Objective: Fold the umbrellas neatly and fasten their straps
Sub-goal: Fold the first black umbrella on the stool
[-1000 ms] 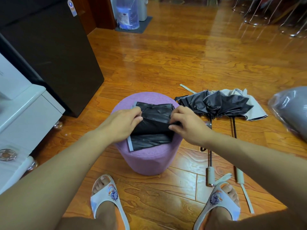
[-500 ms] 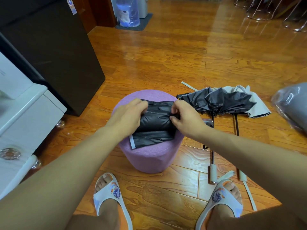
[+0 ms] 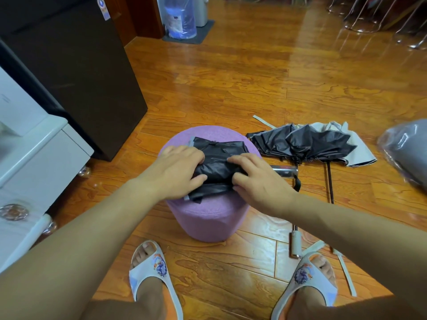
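On top of the purple stool [image 3: 208, 224], a black folded umbrella [image 3: 219, 162] lies across the seat, its fabric bunched and creased, with a pale edge strip showing at the near-left corner of the bundle. The left hand [image 3: 179, 169] rests over the left part of the bundle, fingers curled over the fabric and the thumb against its near side, a grip clamped on the cloth. The right hand [image 3: 258, 179] covers the right part, index finger stretched along the top and the thumb tucked against the near edge, likewise gripping the fabric. On the wooden floor [image 3: 254, 77], just right of the stool, two unfolded umbrellas [image 3: 309, 144] lie with canopies collapsed, dark undersides up, shafts extended toward the person. One pale handle [image 3: 295, 244] lies beside the right slipper [image 3: 309, 282]; a loose strap [image 3: 345, 273] lies near it. The left slipper [image 3: 154, 273] stands in front of the stool. A dark cabinet [image 3: 76, 65] stands at the left, a grey plastic-wrapped bundle [image 3: 406, 153] at the right edge.
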Motion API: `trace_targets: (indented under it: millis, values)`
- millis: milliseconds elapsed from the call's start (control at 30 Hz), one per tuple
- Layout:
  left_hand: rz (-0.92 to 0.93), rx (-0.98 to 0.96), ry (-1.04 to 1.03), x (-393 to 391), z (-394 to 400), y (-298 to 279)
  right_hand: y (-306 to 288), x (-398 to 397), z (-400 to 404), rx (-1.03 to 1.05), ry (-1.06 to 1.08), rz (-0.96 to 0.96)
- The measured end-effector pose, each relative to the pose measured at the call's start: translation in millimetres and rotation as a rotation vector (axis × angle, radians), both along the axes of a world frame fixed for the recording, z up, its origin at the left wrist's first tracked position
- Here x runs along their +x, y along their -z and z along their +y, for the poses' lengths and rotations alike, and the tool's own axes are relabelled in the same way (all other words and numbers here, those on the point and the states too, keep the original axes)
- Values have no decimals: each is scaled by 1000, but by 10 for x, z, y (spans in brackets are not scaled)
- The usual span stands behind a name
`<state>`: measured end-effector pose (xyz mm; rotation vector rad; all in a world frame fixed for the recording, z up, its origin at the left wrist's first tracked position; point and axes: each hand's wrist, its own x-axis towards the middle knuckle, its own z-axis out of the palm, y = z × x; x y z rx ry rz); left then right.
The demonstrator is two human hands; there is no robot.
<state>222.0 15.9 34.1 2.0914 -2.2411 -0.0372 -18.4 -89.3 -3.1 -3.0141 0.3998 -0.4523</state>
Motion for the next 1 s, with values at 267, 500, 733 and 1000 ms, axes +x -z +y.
trace_targets:
  millis: [267,500,733,1000]
  values:
    - [278,57,-41,150,-29,100,-316,-463,-681,499,408,550]
    - [377,69,-83,214,-21,128,-213,-568,-640,677,403,323]
    - [364,-24,-63,252,136,98,-91,-526,-455,322,428,188]
    - [342,-18,-155,239,150,51,-269,-457,-522,722,325,432]
